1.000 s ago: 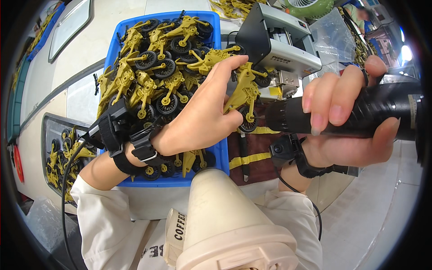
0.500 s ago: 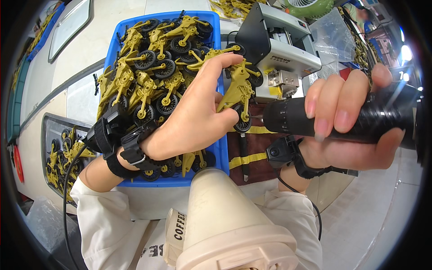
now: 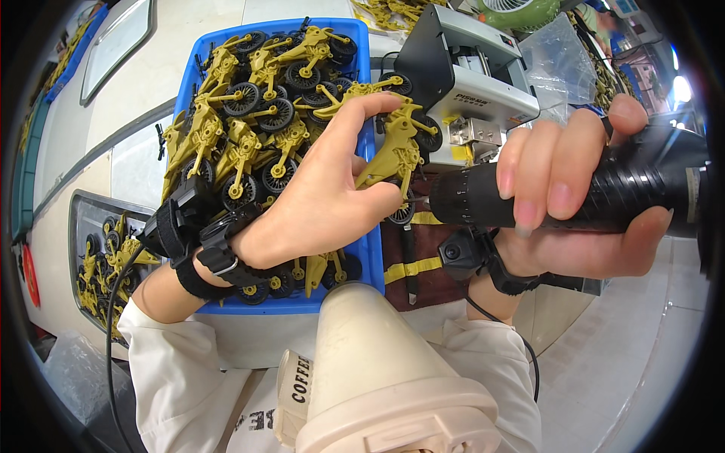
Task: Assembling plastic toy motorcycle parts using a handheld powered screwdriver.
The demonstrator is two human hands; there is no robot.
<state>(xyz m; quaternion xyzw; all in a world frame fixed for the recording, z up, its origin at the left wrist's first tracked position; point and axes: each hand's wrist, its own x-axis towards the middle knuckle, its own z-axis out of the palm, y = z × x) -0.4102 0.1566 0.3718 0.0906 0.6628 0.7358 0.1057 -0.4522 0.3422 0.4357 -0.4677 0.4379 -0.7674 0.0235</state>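
The left hand (image 3: 317,204) covers part of the blue tray (image 3: 368,257) and the toy motorcycles beneath it. The screwdriver (image 3: 604,189) tip is hidden behind the held toy motorcycle (image 3: 396,151). The screwdriver's rear end is cut off by the right edge.

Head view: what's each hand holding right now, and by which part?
Left hand pinches an olive toy motorcycle by its body. Right hand wraps the black electric screwdriver around its barrel.

The left hand (image 3: 317,196) reaches up from the lower left, palm down, thumb and fingers pinched together at their tips. The right hand (image 3: 574,196) sits just beside it, fingers curled in a firm wrap, thumb underneath. Both wrists wear dark straps; sleeves are white.
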